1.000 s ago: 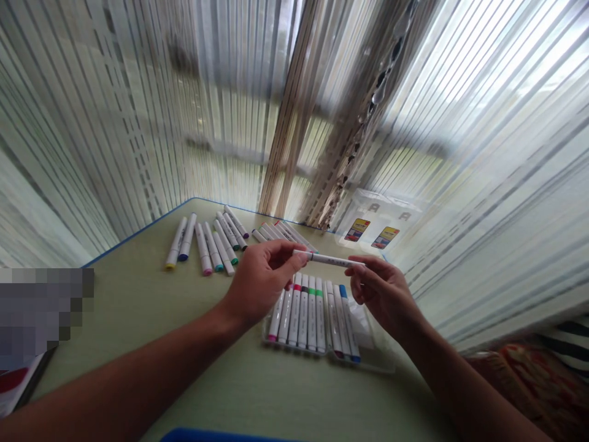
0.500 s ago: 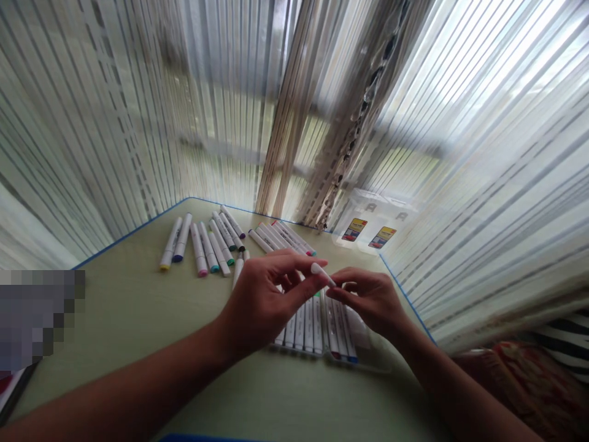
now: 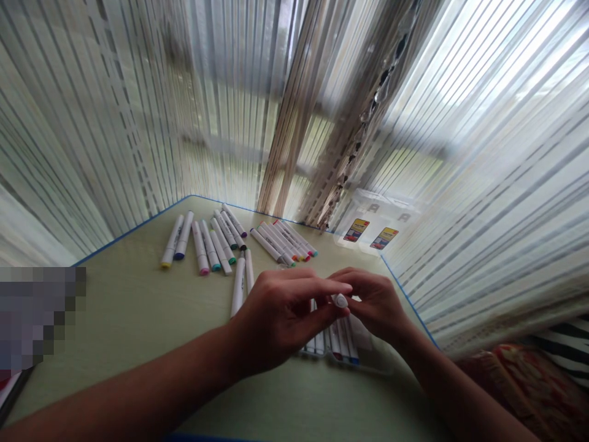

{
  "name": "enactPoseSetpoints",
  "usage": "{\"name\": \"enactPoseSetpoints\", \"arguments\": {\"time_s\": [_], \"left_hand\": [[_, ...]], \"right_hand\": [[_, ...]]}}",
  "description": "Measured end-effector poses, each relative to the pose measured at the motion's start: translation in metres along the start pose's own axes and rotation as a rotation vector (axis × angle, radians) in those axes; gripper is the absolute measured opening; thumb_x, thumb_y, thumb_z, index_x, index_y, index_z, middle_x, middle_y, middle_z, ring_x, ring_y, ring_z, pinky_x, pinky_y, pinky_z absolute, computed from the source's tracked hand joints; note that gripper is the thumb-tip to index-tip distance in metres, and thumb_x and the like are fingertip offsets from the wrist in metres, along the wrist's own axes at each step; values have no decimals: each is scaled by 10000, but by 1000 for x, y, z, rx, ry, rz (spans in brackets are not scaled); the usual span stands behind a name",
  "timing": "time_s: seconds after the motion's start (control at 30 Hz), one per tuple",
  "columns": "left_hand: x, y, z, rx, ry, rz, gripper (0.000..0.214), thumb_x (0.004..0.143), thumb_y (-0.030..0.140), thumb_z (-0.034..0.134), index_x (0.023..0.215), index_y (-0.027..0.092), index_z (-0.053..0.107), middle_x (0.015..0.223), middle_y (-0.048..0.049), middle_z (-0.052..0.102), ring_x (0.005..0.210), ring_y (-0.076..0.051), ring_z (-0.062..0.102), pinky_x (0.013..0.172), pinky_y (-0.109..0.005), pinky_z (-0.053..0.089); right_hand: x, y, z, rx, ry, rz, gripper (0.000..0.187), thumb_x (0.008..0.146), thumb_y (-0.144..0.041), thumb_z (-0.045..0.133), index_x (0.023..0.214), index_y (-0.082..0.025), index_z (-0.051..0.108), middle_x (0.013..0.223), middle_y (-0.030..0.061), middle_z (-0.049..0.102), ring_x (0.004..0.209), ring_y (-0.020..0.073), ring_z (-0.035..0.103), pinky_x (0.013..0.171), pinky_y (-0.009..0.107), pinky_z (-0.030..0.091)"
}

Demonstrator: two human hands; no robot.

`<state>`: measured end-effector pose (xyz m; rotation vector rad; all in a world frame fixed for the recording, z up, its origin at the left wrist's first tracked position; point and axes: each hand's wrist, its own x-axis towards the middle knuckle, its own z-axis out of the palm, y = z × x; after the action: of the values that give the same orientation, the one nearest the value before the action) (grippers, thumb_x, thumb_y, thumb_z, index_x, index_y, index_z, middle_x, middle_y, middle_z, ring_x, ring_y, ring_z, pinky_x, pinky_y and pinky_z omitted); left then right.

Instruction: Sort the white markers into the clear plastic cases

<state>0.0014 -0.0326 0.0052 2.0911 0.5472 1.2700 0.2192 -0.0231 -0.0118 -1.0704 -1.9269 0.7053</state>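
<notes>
My left hand [image 3: 285,316] and my right hand [image 3: 375,304] meet over a clear marker case [image 3: 368,359] on a pale green table [image 3: 138,313]. Both pinch one white marker [image 3: 340,301], seen end on, its rounded white cap pointing at me between the fingertips. The case holds a row of white markers [image 3: 338,341] with coloured ends, partly hidden under my hands. Two loose white markers [image 3: 243,279] lie just left of my left hand.
Several markers with coloured caps [image 3: 202,242] lie in rows at the table's far side, and more [image 3: 283,240] near the back corner. A clear plastic box with yellow labels [image 3: 377,230] stands at the back right. Striped sheer curtains surround the table. A patterned cushion [image 3: 529,380] is at lower right.
The marker, held crosswise a second ago, has been turned end on and lowered towards the case. Both hands came down and closer together. The view shifted slightly.
</notes>
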Motion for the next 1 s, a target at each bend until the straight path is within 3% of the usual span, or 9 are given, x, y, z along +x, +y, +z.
{"name": "enactPoseSetpoints", "arguments": {"time_s": [0.3,1.0], "left_hand": [[-2,-4,4,-6,54,82,239,829,191,669,1060,156,722,723,-8,640,575,-73,517,597,-201,423],[-1,-4,3,-6,33,84,242,835,190,668,1066,137,720,725,-8,634,574,-65,512,598,-200,419]], "right_hand": [[1,1,0,2,-4,-24,105,785,-249,725,856,-173,738,849,79,713,738,194,662,628,282,517],[0,2,-1,-12,-7,-28,95,779,-226,729,855,-169,740,846,75,718,720,185,657,620,274,507]]}}
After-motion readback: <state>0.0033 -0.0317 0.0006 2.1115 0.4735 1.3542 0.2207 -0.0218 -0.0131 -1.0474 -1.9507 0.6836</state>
